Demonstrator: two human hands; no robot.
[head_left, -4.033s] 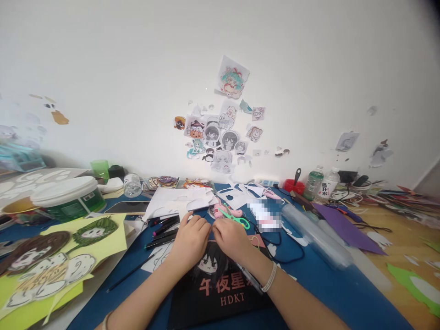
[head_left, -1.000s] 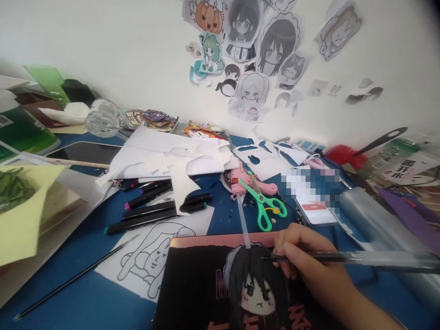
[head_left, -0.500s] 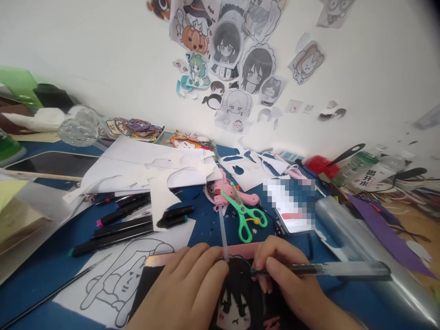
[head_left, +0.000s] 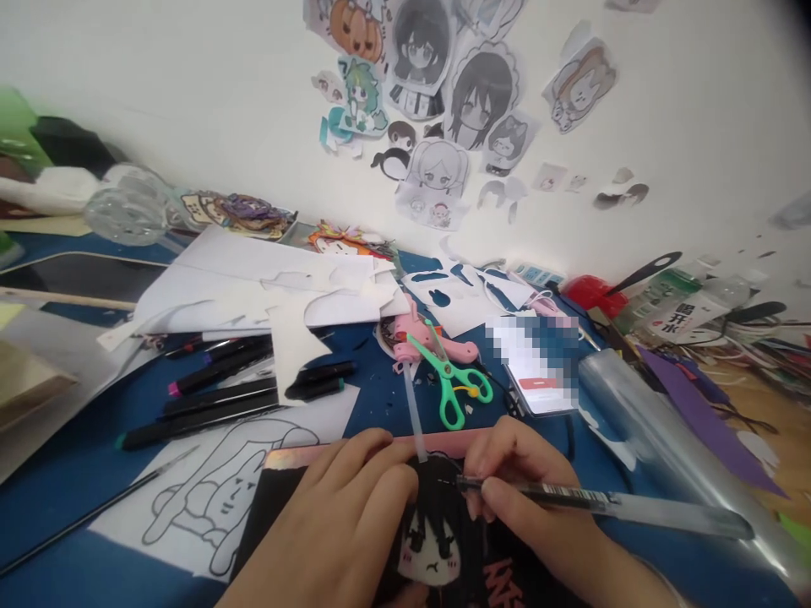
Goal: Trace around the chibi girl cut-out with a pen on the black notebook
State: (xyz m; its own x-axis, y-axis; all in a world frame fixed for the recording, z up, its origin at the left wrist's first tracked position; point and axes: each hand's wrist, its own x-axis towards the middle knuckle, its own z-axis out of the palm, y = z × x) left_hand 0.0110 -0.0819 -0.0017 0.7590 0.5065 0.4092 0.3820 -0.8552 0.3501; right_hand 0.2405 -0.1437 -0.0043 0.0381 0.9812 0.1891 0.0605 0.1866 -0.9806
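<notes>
My right hand [head_left: 523,481] pinches a gel pen [head_left: 608,500] with a dark grip, a barcode and a clear barrel. Its tip rests at the dark hair of a drawn cartoon character [head_left: 436,532], beside a short row of white dashes. The character sits on a black sheet [head_left: 269,498] with a pink strip [head_left: 437,441] along its far edge. My left hand [head_left: 355,507] lies over the sheet's left part, fingers stretched out and touching it. Part of the left thumb shows low down beside the drawn face. A glue stick [head_left: 415,418] reaches down to the sheet's far edge.
Green scissors [head_left: 453,380] lie on a pink glue gun [head_left: 409,333]. Left are several markers [head_left: 215,401], a thin brush [head_left: 82,523] and a line drawing [head_left: 221,498]. A partly blurred phone [head_left: 545,393] and a clear film roll [head_left: 684,456] lie right.
The view has tilted slightly down. The pen has swung, its rear end now lower and farther right. White dashes show more plainly on the hair. My left hand stays on the sheet.
</notes>
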